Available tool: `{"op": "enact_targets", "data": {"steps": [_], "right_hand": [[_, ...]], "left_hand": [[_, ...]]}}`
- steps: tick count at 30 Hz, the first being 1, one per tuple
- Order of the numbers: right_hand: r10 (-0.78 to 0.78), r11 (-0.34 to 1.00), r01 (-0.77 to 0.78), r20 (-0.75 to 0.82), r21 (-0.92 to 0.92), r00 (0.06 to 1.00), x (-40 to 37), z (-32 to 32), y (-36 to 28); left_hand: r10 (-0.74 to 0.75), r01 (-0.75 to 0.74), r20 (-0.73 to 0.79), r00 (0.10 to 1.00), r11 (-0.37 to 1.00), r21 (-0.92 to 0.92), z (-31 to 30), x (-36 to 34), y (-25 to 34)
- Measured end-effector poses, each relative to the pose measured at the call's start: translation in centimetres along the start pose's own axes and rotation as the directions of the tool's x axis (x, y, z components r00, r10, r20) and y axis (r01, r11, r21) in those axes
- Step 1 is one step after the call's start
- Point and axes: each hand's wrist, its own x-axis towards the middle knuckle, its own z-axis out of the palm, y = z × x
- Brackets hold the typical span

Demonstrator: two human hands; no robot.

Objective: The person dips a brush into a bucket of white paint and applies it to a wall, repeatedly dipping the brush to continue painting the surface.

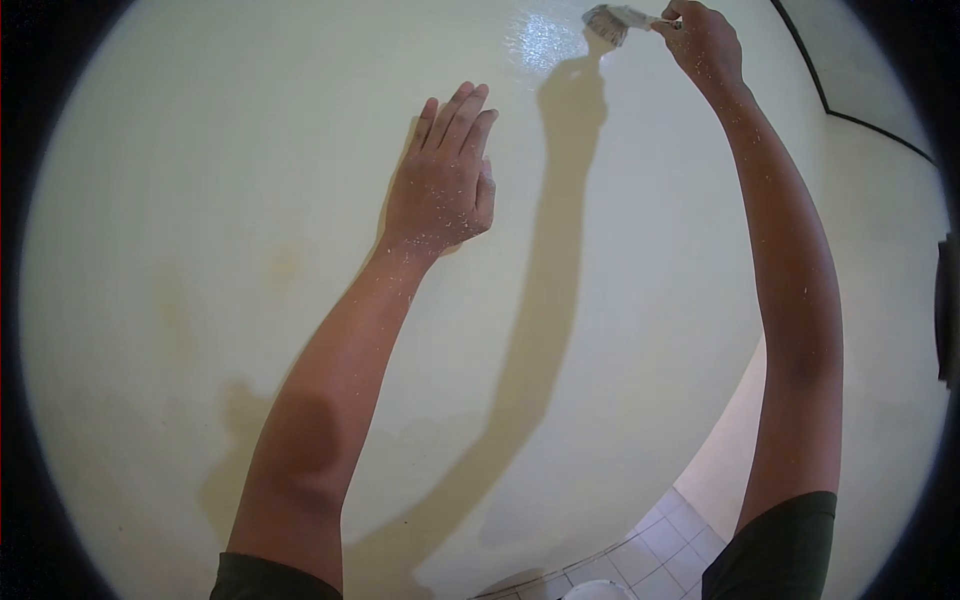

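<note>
Cream-painted wall (250, 200), glossy wet patch near top. Right hand (705, 45): raised, fingers pinched on paintbrush (612, 20), bristles touching the wall. Left hand (440, 185): open, fingers together, flat against the wall. Both hands paint-flecked. White tiled floor (660, 550) at lower right.

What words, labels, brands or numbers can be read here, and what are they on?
None. No word, number or sign shows on the wall, the paintbrush held in the right hand, the left hand flat on the wall, or the floor tiles.
</note>
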Motion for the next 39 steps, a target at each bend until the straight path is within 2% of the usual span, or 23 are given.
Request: {"op": "enact_targets", "data": {"steps": [2, 5, 8, 11, 13, 17, 20, 21, 24, 27, 31, 34, 37, 39], "right_hand": [[0.024, 1.0, -0.024, 0.013, -0.007, 1.0, 0.4, -0.5, -0.4], [-0.054, 0.998, 0.048, -0.136, -0.05, 0.989, 1.1, 0.7, 0.3], [-0.075, 0.994, 0.063, -0.136, -0.09, 0.988, 1.7, 1.1, 0.7], [-0.1, 0.995, 0.101, 0.13, -0.002, 0.986, 1.5, 1.7, 1.9], [-0.051, 0.996, 0.03, 0.252, 0.085, 0.966, 0.6, 0.2, 1.5], [-0.046, 0.989, -0.028, 0.479, 0.146, 0.876, -1.6, -3.4, 0.8], [-0.017, 0.987, -0.08, 0.583, 0.139, 0.812, -4.0, -5.5, 0.6], [0.021, 0.977, -0.15, 0.635, 0.151, 0.773, -4.8, -6.0, 0.7], [-0.316, 0.93, 0.187, 0.429, 0.318, 0.846, -7.8, -5.6, 3.4], [-0.275, 0.933, 0.094, 0.518, 0.348, 0.81, -9.9, -7.4, 3.5], [-0.341, 0.926, 0.134, 0.628, 0.353, 0.699, -10.3, -8.4, 2.5], [-0.412, 0.859, 0.095, 0.568, 0.503, 0.712, -11.1, -9.6, 3.1], [-0.356, 0.89, -0.04, 0.749, 0.454, 0.559, -9.9, -11.4, 3.0], [-0.343, 0.89, -0.082, 0.777, 0.449, 0.527, -9.2, -11.6, 2.9]], "left_hand": [[0.007, -0.007, 0.0, 1.0, 1.0, 0.017, -0.4, 0.1, 0.2], [0.019, -0.019, 0.002, 1.0, 0.999, 0.032, -0.4, 0.4, 0.5], [0.028, -0.028, 0.005, 1.0, 0.998, 0.055, 0.2, 0.4, 0.5], [0.031, -0.031, 0.008, 0.999, 0.998, 0.061, 0.5, 0.4, 0.4], [0.035, -0.035, 0.005, 0.999, 0.998, 0.059, 0.5, 0.3, 0.6], [0.045, -0.045, 0.002, 0.999, 0.996, 0.078, 0.1, 0.4, 0.5], [0.053, -0.053, 0.005, 0.999, 0.994, 0.094, 0.2, 0.5, 0.6], [0.052, -0.053, 0.008, 0.999, 0.994, 0.099, 0.2, 0.5, 0.6], [0.06, -0.061, 0.01, 0.998, 0.996, 0.069, 0.1, 0.6, 0.7], [0.035, -0.033, -0.034, 0.999, 0.998, 0.061, 0.3, 1.0, 1.0], [-0.021, 0.022, -0.085, 0.996, 1.0, 0.01, 1.0, 0.6, 1.2], [-0.002, 0.003, -0.073, 0.997, 1.0, 0.014, 0.6, 0.6, 1.1], [0.0, 0.001, -0.057, 0.998, 1.0, 0.021, 0.4, 0.8, 1.0], [0.017, -0.016, -0.044, 0.999, 0.999, 0.037, 0.3, 0.8, 0.9]]}}
